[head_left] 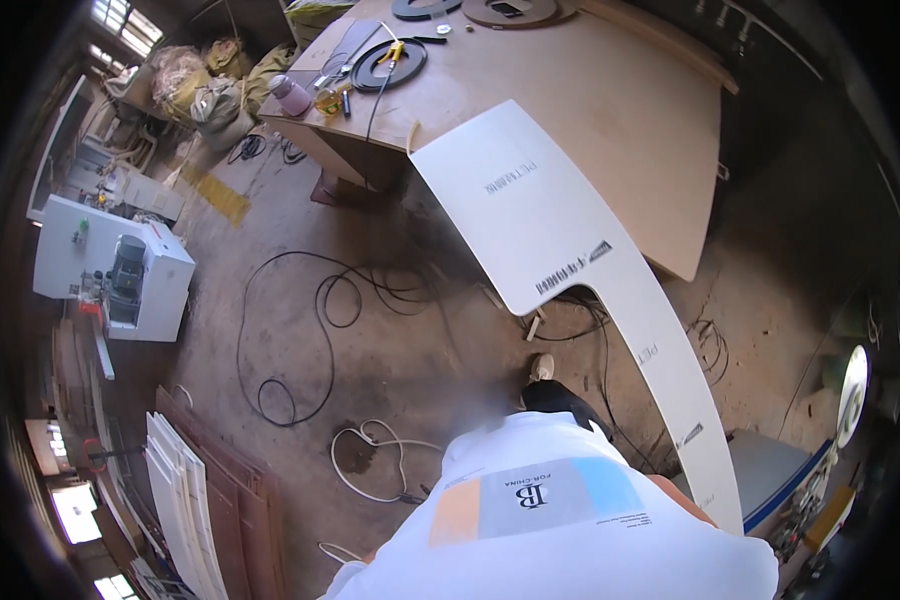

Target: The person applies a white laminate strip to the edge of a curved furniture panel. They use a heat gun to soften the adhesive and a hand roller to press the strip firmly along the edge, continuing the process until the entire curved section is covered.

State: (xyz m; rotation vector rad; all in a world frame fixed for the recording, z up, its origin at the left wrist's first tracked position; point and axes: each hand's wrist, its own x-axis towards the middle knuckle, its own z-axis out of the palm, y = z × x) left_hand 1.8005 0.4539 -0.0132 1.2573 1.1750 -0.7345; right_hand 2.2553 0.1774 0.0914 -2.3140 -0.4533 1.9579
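A large white L-shaped panel point(510, 200) with a curved outer edge stands out in front of me on the right. Its wide end overlaps the near edge of the brown table point(610, 130); its long narrow arm runs down along my right side. A short tan strip point(414, 136) shows at the panel's upper left corner. A little bare skin of my right arm appears between my white shirt and the panel's lower part, but my right hand is hidden. My left hand is out of sight too, with only a sliver of skin beside the shirt's left edge.
Black cable point(330, 345) and a pale hose point(358, 432) lie looped on the floor. On the table are a coil of dark edge band point(390, 62), a yellow-handled tool point(396, 50) and a pink jar point(290, 96). Stacked boards point(185, 500) and a white machine point(165, 270) stand left.
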